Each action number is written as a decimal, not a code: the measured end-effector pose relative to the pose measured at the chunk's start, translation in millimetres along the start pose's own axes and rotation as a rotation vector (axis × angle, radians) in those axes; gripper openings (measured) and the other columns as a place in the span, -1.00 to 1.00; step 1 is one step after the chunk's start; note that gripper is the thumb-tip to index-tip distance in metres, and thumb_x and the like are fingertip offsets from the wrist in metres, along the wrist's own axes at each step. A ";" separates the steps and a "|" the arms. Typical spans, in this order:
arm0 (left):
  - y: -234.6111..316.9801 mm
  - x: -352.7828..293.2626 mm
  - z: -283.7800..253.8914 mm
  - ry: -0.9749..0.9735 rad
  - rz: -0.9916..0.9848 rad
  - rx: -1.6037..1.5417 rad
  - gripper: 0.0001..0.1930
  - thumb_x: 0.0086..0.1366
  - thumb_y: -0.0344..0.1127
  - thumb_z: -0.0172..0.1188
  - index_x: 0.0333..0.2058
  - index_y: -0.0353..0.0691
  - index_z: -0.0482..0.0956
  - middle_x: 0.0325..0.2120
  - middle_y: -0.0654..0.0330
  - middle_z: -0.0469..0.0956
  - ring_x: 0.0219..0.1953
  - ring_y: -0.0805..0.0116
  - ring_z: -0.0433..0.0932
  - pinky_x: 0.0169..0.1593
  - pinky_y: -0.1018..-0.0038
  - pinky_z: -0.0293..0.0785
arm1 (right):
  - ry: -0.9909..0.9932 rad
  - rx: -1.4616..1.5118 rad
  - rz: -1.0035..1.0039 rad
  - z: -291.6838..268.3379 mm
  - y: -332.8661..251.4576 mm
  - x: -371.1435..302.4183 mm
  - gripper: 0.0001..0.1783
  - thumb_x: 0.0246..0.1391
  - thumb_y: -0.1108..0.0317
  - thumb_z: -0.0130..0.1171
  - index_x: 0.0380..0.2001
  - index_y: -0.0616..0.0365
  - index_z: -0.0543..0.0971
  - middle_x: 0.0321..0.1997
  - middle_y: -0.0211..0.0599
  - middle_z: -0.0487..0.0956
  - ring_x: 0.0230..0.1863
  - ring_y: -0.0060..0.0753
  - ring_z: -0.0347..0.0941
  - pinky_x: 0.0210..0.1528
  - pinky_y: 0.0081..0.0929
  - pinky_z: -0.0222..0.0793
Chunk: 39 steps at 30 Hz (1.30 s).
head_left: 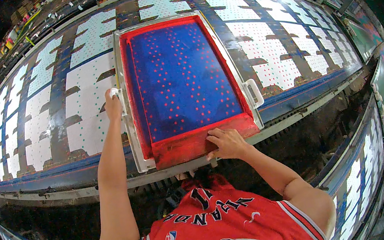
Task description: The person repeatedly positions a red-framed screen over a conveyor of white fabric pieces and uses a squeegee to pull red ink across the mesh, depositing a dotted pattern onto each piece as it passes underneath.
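Note:
A screen-printing frame [219, 42] with a blue mesh [181, 79] lies on the long table in front of me. Rows of red dots show on the mesh, and red ink coats its border. My left hand [112, 104] is closed round the white handle [114, 92] on the frame's left side. At the near end of the mesh lies a wide squeegee [181, 148] smeared with red ink. My right hand [228, 143] grips its edge right of the middle, fingers over the top. The white handle [253, 92] on the frame's right side is free of any hand.
White cut fabric pieces [85, 88] with green and red dots line the long table [55, 109] on both sides of the frame. A metal rail [290, 118] runs along its near edge. Another table with white pieces [357, 178] stands behind me. Clutter fills the far side.

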<state>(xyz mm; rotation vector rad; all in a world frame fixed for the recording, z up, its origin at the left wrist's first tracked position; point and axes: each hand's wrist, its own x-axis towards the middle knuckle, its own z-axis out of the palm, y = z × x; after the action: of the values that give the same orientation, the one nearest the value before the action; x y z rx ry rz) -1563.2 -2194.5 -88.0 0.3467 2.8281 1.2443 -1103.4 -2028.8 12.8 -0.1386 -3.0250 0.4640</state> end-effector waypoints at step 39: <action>-89.4 171.0 -290.1 0.205 0.078 -0.023 -0.47 0.13 -0.26 0.19 0.12 -0.23 0.59 -0.14 -0.17 0.67 -0.09 -0.03 0.66 0.04 0.20 0.52 | 0.409 0.852 0.717 -25.1 -18.4 181.1 -0.34 0.16 -0.16 0.28 0.05 0.23 0.56 -0.33 -0.40 0.57 -0.46 -0.64 0.42 -0.46 -0.58 0.38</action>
<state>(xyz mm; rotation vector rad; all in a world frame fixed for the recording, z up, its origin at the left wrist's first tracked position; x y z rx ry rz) -1781.3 -2426.2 53.9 0.3509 2.9932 1.4034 -1282.4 -2020.6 53.8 -1.0807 -2.0647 1.4793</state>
